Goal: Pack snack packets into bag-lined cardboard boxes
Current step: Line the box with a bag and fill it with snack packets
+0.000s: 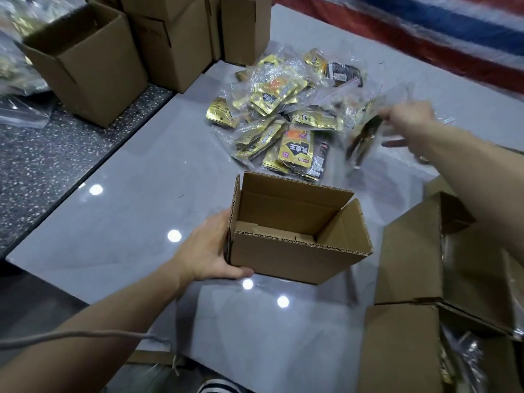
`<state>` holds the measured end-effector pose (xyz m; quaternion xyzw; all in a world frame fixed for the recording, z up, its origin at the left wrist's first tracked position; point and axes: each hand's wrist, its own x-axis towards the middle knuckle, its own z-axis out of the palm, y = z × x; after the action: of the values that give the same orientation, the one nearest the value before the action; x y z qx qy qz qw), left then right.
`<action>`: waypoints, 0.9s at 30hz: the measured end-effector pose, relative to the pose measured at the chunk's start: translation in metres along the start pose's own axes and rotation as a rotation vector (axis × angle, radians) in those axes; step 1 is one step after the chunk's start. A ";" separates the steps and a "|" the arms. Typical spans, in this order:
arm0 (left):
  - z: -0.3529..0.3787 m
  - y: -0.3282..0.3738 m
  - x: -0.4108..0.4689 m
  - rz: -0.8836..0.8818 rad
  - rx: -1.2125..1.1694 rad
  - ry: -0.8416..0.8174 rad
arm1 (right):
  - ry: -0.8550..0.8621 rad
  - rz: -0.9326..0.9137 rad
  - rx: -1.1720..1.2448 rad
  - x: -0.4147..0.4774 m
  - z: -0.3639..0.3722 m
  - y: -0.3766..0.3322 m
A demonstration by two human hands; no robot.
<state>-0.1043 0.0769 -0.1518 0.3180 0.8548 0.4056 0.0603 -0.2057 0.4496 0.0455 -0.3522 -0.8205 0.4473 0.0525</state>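
The left hand (209,251) has its grip closed on the small cardboard box (297,251) at the centre of the view, with the palm against the box's 9 o'clock wall and the thumb lying along the near bottom edge. The box stands on the glossy grey surface (141,194) with its flaps up and bare cardboard showing inside.

At 1 o'clock from the box lies the pile of snack packets (283,114), gold and black ones bundled in clear wrap. The right hand (408,114) reaches to the pile's 3 o'clock edge. It is motion-blurred, but its grip looks closed on the top of a clear bag of packets (365,134), which hangs below the fingers, just off the pile.

Taller cardboard boxes (85,66) stand at 10 to 12 o'clock. More boxes (411,265), with clear plastic showing inside, sit at 4 o'clock beside the small box
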 end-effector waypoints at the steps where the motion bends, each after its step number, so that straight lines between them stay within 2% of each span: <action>1: 0.000 0.000 0.001 -0.007 0.007 -0.007 | 0.008 -0.068 -0.024 -0.002 -0.004 -0.006; 3: -0.001 0.001 0.001 -0.015 0.024 -0.012 | -0.009 -0.175 -0.079 -0.009 -0.013 -0.017; 9: 0.000 0.003 0.000 -0.036 0.051 -0.002 | -0.170 -0.308 -0.070 -0.043 -0.031 -0.045; 13: -0.002 0.004 0.000 -0.046 0.053 -0.016 | -0.124 -0.447 -0.185 -0.067 -0.033 -0.065; 17: -0.003 0.007 -0.001 -0.037 0.038 -0.004 | -0.243 -0.548 -0.236 -0.088 -0.038 -0.084; 22: -0.004 0.009 0.000 -0.047 0.013 -0.007 | -0.163 -0.795 -0.508 -0.118 -0.045 -0.104; 27: -0.002 0.006 0.000 -0.055 0.013 -0.020 | -0.183 -0.892 -0.468 -0.153 -0.060 -0.123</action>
<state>-0.1019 0.0785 -0.1460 0.2987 0.8651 0.3952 0.0780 -0.1331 0.3527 0.2113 0.0704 -0.9704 0.2144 0.0861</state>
